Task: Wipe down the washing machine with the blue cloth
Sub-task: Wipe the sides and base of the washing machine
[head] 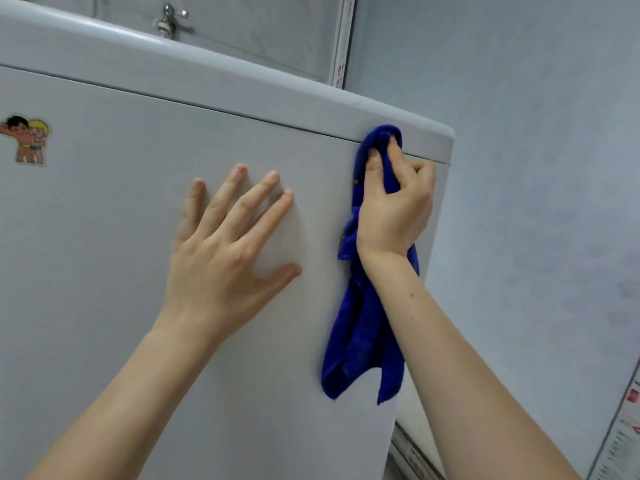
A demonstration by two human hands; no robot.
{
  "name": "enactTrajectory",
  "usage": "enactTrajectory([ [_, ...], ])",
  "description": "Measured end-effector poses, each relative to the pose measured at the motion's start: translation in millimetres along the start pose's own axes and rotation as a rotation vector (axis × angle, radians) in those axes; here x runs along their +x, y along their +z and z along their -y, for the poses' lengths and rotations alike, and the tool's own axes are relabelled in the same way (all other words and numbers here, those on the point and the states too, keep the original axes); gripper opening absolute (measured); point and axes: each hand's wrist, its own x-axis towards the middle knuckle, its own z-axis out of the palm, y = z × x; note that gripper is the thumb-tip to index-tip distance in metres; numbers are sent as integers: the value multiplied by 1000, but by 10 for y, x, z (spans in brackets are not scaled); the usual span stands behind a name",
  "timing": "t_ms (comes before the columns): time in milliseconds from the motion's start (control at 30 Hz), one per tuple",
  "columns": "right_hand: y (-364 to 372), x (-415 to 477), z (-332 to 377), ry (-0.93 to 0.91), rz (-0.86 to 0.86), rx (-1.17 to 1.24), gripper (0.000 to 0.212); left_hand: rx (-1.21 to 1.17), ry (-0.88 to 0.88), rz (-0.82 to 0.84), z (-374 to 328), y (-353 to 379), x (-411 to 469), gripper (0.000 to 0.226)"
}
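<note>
The white washing machine (104,237) fills the left and middle of the head view, its side panel facing me. My left hand (225,251) lies flat on that panel with fingers spread. My right hand (394,206) grips the blue cloth (360,334) and holds its bunched top against the panel's upper right corner, just under the seam of the lid rim. The rest of the cloth hangs down along the panel beside my right forearm.
A cartoon sticker (29,140) is stuck on the panel at the far left. A metal tap (169,20) sticks out of the wall behind the machine. A grey wall (536,168) stands close on the right, with a printed sheet (623,427) low down.
</note>
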Motion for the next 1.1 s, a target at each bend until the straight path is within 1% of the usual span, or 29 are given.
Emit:
enactTrajectory([
  [100, -128, -320, -153, -3, 1, -30, 29, -1, -7, 11, -11, -24, -1, 75],
  [200, -416, -1173, -402, 51, 52, -35, 31, 3, 14, 25, 12, -85, 19, 71],
  [267, -611, -1740, -449, 111, 112, -50, 42, 58, 11, -4, 113, -153, 16, 66],
  [300, -659, -1901, -429, 142, 129, -56, 46, 75, -21, -25, 190, -196, 7, 65],
  [367, -563, -1866, -334, 142, 120, -29, 41, 85, -93, -47, 366, -289, -30, 67],
  [433, -304, -1477, -109, 98, 92, 6, 31, 94, -125, -50, 504, -354, -98, 68],
  [533, 88, -750, 301, 30, 50, 54, 28, 71, -120, -57, 597, -389, -200, 65],
  [600, 218, -502, 427, -29, 42, 57, 29, 55, -105, -61, 630, -399, -233, 64],
  [667, 192, -598, 384, -51, 49, 21, 30, 50, -96, -62, 652, -407, -238, 63],
  [767, -81, -1334, 95, -35, 76, -13, 31, 46, -75, -86, 670, -400, -228, 60],
  [833, -341, -1963, -117, 22, 160, -34, 40, 35, -40, -103, 715, -391, -228, 58],
  [867, -444, -2198, -171, 66, 192, -38, 47, 27, -22, -116, 749, -390, -235, 56],
  [900, -504, -2338, -201, 98, 211, -35, 49, 15, -9, -129, 779, -389, -250, 55],
  [967, -454, -2283, -153, 85, 204, -12, 39, -20, -1, -136, 814, -389, -272, 54],
  [1033, -260, -1912, 43, 53, 153, 4, 29, -47, -3, -122, 828, -390, -272, 53],
  [1100, -12, -1396, 304, 27, 86, 24, 26, -42, -9, -108, 835, -400, -270, 52],
])
